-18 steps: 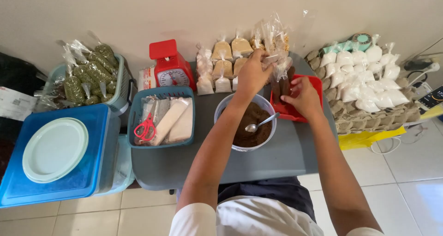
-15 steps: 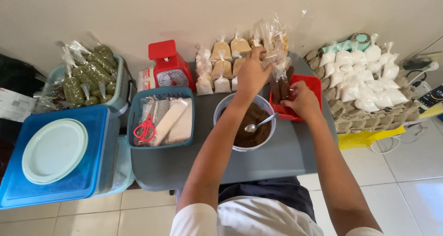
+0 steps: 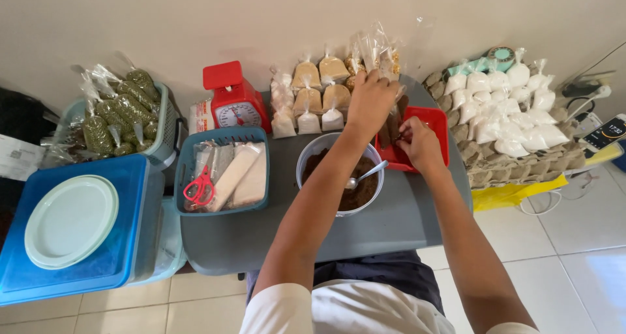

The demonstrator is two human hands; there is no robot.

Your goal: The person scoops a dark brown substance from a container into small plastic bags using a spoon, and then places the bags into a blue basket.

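Gripping a clear plastic bag (image 3: 383, 55) by its top, the left hand (image 3: 370, 102) sits closed at the far edge of the grey table (image 3: 261, 239), beside the small tied packets (image 3: 313, 92). Right hand (image 3: 420, 145) rests over the red tray (image 3: 435, 122) at the far right corner, fingers curled; whether they pinch anything cannot be told. Nearer, a white bowl of brown powder (image 3: 349, 184) with a spoon (image 3: 366, 175) stands mid-table, a blue basket (image 3: 225, 174) with red scissors (image 3: 199, 187) left of it.

Both hands (image 3: 391, 122) at red tray (image 3: 435, 122)
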